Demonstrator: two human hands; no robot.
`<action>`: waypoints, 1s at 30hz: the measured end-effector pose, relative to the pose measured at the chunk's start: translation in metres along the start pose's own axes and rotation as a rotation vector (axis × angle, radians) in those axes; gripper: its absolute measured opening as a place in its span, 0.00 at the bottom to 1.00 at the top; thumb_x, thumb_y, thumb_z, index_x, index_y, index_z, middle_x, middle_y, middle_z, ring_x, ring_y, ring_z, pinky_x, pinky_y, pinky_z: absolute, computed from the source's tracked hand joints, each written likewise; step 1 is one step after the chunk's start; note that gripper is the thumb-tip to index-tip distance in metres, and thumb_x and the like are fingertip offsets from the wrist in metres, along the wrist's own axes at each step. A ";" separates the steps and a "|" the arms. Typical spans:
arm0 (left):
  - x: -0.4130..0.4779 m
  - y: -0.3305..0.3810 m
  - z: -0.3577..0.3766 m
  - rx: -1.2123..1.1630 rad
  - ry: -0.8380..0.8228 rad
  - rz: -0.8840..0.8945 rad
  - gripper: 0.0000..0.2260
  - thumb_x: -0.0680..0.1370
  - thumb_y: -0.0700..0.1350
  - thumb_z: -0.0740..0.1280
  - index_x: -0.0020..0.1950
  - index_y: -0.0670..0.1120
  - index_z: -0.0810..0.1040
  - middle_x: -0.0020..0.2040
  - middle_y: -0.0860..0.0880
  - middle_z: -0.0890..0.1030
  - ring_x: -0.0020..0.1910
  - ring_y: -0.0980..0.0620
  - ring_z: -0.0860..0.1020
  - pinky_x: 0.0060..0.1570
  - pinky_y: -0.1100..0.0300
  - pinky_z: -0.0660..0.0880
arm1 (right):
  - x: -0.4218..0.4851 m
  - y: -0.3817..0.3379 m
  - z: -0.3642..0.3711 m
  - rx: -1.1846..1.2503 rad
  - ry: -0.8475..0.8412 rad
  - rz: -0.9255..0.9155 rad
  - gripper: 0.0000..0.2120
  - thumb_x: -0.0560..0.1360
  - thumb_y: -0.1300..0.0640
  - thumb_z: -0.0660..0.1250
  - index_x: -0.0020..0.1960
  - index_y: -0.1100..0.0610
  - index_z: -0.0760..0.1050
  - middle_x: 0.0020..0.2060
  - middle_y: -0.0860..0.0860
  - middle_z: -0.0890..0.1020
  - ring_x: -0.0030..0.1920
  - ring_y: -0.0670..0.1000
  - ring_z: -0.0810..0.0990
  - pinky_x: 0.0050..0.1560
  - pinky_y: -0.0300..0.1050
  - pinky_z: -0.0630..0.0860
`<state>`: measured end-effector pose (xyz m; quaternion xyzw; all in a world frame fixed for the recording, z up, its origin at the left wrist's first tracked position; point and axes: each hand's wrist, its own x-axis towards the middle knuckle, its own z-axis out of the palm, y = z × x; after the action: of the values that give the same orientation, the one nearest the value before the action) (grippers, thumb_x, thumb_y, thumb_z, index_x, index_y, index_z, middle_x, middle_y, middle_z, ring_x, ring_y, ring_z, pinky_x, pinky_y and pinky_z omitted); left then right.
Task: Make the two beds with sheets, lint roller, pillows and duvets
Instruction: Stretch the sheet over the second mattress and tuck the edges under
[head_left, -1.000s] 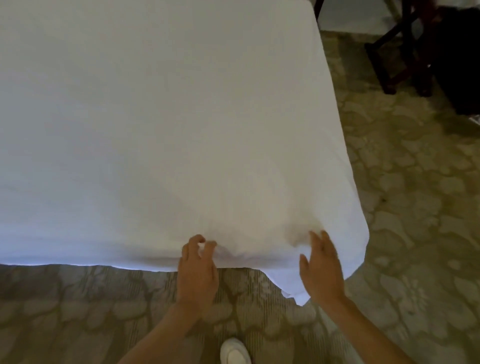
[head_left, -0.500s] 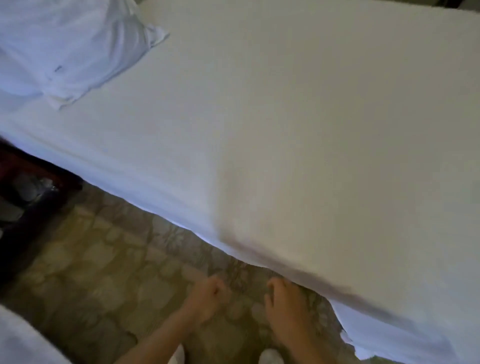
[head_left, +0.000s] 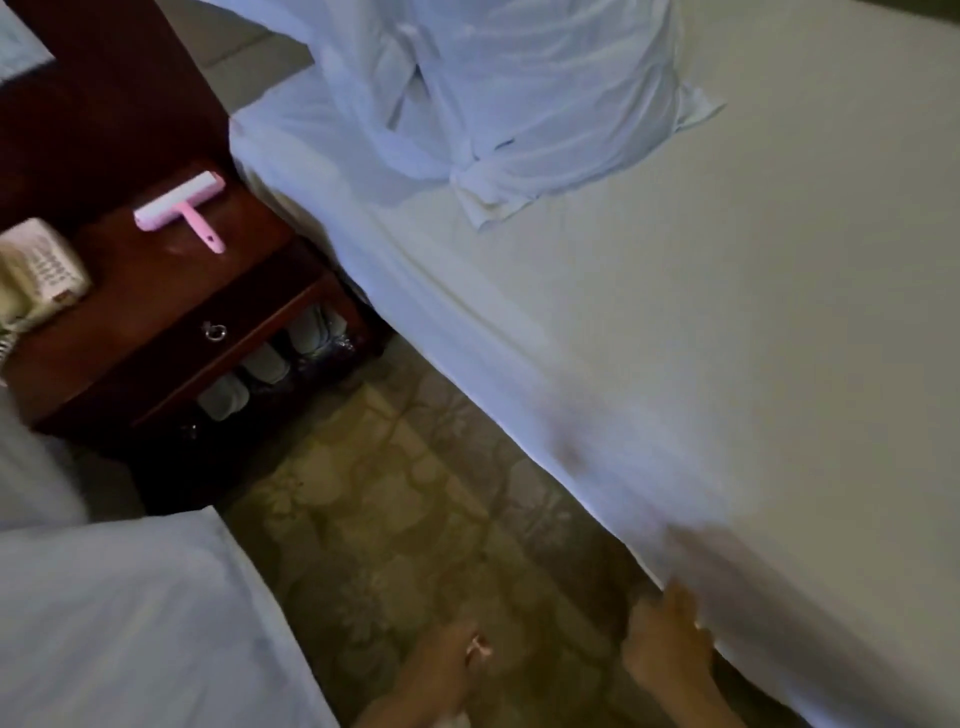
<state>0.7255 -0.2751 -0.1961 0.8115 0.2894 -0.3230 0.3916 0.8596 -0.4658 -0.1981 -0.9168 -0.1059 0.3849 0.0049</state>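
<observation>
Patterned carpet (head_left: 395, 509) at centre; at 5 o'clock right hand (head_left: 667, 644) gripping sheet (head_left: 727, 364) hem, at 6 left hand (head_left: 447, 670) blurred, state untellable.

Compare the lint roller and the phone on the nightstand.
The lint roller is pink and white; the phone is beige. The lint roller is T-shaped with a thin handle; the phone is blocky with a keypad. Both lie on the dark nightstand.
</observation>
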 end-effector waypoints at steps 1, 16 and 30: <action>0.001 -0.013 -0.022 -0.019 0.004 -0.026 0.11 0.81 0.45 0.59 0.60 0.47 0.76 0.57 0.55 0.76 0.62 0.58 0.72 0.58 0.66 0.67 | 0.002 -0.029 0.009 0.041 -0.107 -0.065 0.22 0.79 0.50 0.54 0.72 0.53 0.64 0.75 0.57 0.57 0.75 0.57 0.56 0.71 0.49 0.61; 0.158 -0.063 -0.280 -0.245 0.150 -0.293 0.12 0.78 0.41 0.60 0.38 0.54 0.72 0.49 0.49 0.81 0.53 0.50 0.78 0.55 0.60 0.74 | 0.159 -0.291 -0.106 0.498 -0.062 -0.153 0.16 0.78 0.56 0.61 0.65 0.52 0.71 0.62 0.50 0.75 0.63 0.49 0.74 0.63 0.41 0.68; 0.278 -0.044 -0.381 -0.498 0.087 -0.214 0.10 0.80 0.33 0.55 0.45 0.43 0.73 0.41 0.50 0.75 0.39 0.54 0.73 0.27 0.71 0.68 | 0.221 -0.320 -0.103 0.639 -0.021 0.094 0.31 0.75 0.64 0.66 0.75 0.58 0.58 0.72 0.58 0.65 0.71 0.58 0.66 0.66 0.46 0.64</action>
<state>0.9806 0.1216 -0.2395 0.6682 0.4603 -0.2464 0.5300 1.0223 -0.1013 -0.2527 -0.8689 0.0626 0.4078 0.2735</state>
